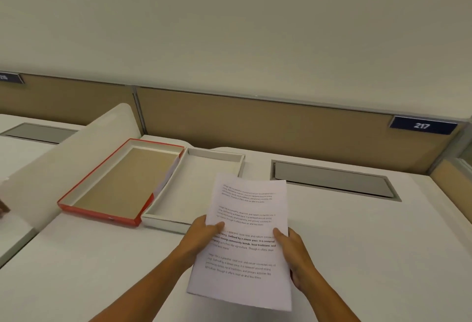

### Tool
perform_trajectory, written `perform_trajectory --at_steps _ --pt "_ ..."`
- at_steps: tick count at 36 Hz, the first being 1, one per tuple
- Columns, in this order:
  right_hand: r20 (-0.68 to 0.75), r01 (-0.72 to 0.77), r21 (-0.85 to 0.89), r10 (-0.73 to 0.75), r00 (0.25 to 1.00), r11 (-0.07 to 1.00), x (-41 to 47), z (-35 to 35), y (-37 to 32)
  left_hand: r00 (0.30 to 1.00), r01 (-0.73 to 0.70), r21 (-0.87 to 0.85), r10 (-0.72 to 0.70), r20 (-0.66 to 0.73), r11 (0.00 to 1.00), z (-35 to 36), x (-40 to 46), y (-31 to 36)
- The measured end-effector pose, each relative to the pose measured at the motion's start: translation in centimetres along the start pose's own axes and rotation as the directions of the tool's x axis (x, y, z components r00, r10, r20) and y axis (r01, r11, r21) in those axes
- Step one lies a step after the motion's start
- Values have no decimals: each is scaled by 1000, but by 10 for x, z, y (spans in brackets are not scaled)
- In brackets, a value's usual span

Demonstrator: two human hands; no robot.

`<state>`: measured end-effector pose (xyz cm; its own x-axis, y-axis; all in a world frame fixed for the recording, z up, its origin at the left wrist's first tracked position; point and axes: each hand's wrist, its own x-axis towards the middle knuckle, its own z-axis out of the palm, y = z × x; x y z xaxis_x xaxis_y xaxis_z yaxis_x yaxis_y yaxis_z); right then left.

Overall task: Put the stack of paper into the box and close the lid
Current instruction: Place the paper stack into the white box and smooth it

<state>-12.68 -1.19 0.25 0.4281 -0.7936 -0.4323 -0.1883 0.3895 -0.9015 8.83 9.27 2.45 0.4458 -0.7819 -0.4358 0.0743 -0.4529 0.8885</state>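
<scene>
Paper stack [245, 242] lengthwise, pointing away

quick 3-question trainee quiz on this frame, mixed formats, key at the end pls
1. True or false: the stack of paper already lies inside the white box.
2. Multiple choice: the red-edged lid lies where? A) to the left of the white box, inner side up B) closed on the white box C) under the paper
3. Fill in: the paper is held by the left hand and the ____ hand.

Key:
1. False. Both hands hold it above the desk, in front of the empty box.
2. A
3. right
</scene>
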Motion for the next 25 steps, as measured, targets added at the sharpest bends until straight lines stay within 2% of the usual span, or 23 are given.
perform_trajectory --at_steps 4,10,18,25 --pt "-24 5 -12 -5 1000 1000 21 40 -17 997 75 41 -73 -27 996 -39 24 16" --pt "-55 1 -61 -5 998 998 48 94 -43 993 109 121 -102 -64 987 -90 61 36" --pt "-121 -19 -126 4 993 992 80 149 -81 984 26 197 10 -180 980 -135 106 60" --pt "-153 -109 -150 86 984 983 121 178 -104 983 18 230 25 -182 973 -156 144 72"
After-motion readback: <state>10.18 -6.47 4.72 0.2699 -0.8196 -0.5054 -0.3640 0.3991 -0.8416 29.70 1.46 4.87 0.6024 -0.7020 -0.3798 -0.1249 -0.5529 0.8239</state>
